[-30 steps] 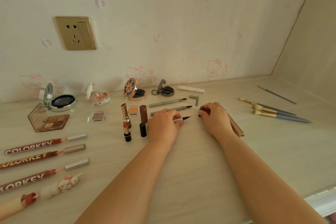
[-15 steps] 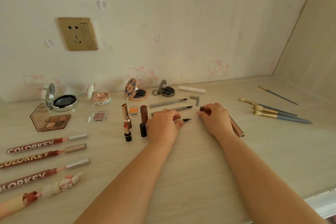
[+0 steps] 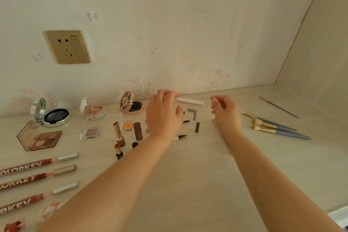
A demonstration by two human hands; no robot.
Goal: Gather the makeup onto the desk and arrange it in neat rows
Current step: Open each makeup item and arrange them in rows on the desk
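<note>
The left hand (image 3: 163, 114) is raised over the middle of the desk (image 3: 197, 175), palm down, fingers spread and loosely bent; its fingertips reach the near end of a white stick (image 3: 190, 101) that lies close to the wall, but I cannot tell if they grip it. The right hand (image 3: 227, 113) hovers just beside it, fingers lightly curled, holding nothing I can see. Under the left wrist lies an eyeliner pen (image 3: 181, 137) with a dark tip, and a small brown cap (image 3: 197, 127) stands between both hands. To the right lie the makeup brushes (image 3: 278, 128) side by side. To the left stand the lipsticks (image 3: 119, 134), then the open compacts (image 3: 56, 117) and the eyeshadow palette (image 3: 40, 138), and nearest me the lip gloss tubes (image 3: 37, 165) in a row.
</note>
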